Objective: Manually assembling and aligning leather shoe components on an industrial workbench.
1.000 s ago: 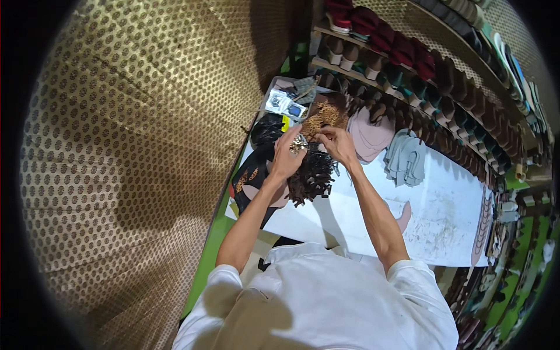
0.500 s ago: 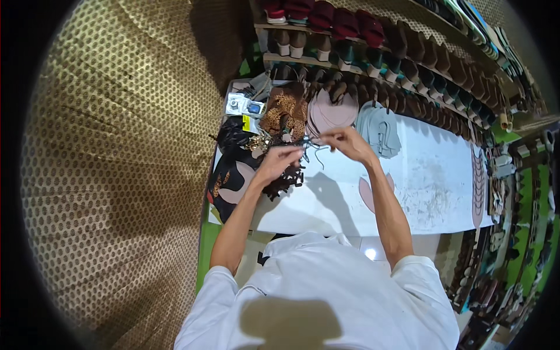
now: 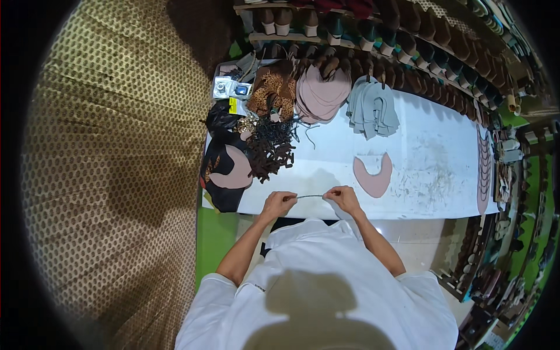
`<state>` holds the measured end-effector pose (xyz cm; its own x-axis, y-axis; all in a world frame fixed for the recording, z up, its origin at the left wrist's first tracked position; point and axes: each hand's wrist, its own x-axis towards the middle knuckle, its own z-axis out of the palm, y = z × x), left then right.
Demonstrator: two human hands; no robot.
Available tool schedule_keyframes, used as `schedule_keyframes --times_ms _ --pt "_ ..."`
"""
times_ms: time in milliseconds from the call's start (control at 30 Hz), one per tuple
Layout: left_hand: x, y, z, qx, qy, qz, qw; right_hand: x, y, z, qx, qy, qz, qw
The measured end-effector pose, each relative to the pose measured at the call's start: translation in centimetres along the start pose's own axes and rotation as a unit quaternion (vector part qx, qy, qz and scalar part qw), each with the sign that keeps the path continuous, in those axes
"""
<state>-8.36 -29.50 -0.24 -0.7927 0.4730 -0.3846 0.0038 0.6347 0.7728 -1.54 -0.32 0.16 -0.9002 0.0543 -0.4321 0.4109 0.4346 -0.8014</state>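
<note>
A thin dark cord (image 3: 310, 196) is stretched nearly level between my two hands, close to the near edge of the white table (image 3: 326, 175). My left hand (image 3: 280, 204) pinches one end and my right hand (image 3: 343, 199) pinches the other. Whether the cord is braided or beaded is too small to tell. Beyond my left hand lies a heap of short dark brown strips (image 3: 271, 154), with a tangle of dark cords (image 3: 279, 129) behind it. One loose cord (image 3: 311, 137) curls on the table. Past my right hand rests a pink U-shaped piece (image 3: 373, 178).
Stacks of pink pieces (image 3: 322, 96) and grey pieces (image 3: 372, 111) lie at the back. Leopard-patterned material (image 3: 274, 90), a black bag (image 3: 220, 116) and small packets (image 3: 231, 87) crowd the left. Shelves of shoes (image 3: 367, 32) rise behind; a patterned gold curtain (image 3: 116, 146) hangs left.
Both hands have drawn back from the cord tangle to the table's near edge. A single cord is now held taut between them. The view has shifted slightly.
</note>
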Motion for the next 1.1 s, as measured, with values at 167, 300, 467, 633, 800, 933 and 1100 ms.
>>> schedule_keyframes --times_ms 167,300,467,633,800,933,1100 --pt "-1.1 1.6 -0.1 0.075 0.023 0.034 0.996 -1.7 0.6 0.8 -0.079 0.065 -0.028 0.994" --pt "-2.0 1.5 -0.2 0.175 0.059 0.089 0.979 -2.5 0.0 0.6 -0.148 0.086 -0.08 0.982" --pt "-2.8 1.9 -0.4 0.187 0.095 0.105 0.972 -1.7 -0.5 -0.2 -0.169 0.18 -0.148 0.958" --pt "-2.8 1.4 -1.4 0.153 0.112 0.084 0.978 2.3 -2.1 -0.5 -0.163 0.184 -0.152 0.957" --pt "-2.3 0.8 -3.1 0.102 0.118 0.065 0.986 9.0 -6.5 0.1 -0.185 0.186 -0.18 0.948" --pt "-2.1 0.7 -4.9 0.091 0.163 0.086 0.979 15.4 -11.3 0.3 -0.21 0.212 -0.249 0.921" --pt "-1.8 0.4 -8.4 0.084 0.22 0.066 0.97 21.9 -17.4 0.9 -0.273 0.177 -0.327 0.887"
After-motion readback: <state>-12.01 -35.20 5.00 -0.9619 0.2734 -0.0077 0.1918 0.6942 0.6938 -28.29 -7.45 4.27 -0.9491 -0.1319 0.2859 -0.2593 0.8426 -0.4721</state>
